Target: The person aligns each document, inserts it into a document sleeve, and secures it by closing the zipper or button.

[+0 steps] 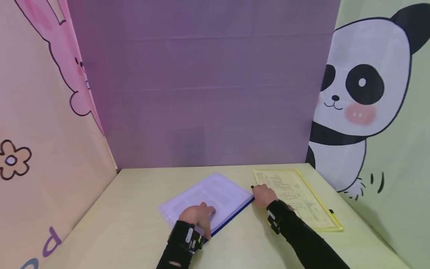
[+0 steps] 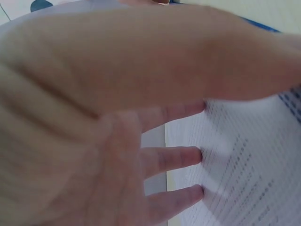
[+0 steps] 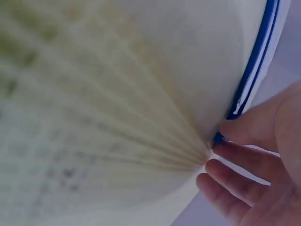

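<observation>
A clear document pouch (image 1: 215,198) with a blue edge strip lies slanted on the table, printed sheets inside it. My left hand (image 1: 199,218) rests on its lower part, fingers spread and fairly straight, thumb near the blue edge. In the left wrist view, the fingertips touch the printed sheet (image 2: 244,155). At the pouch's right corner, my right hand (image 1: 264,195) pinches the end of the blue strip (image 3: 254,61) between thumb and index finger. A small black piece (image 1: 252,186) shows beside those fingertips. Whether it belongs to the pouch, I cannot tell.
A yellow-edged pouch (image 1: 295,190) with printed sheets lies on the right side of the table, partly behind my right forearm. It has a small black tab (image 1: 331,211) on its right edge. A purple panel (image 1: 208,89) stands at the table's back edge.
</observation>
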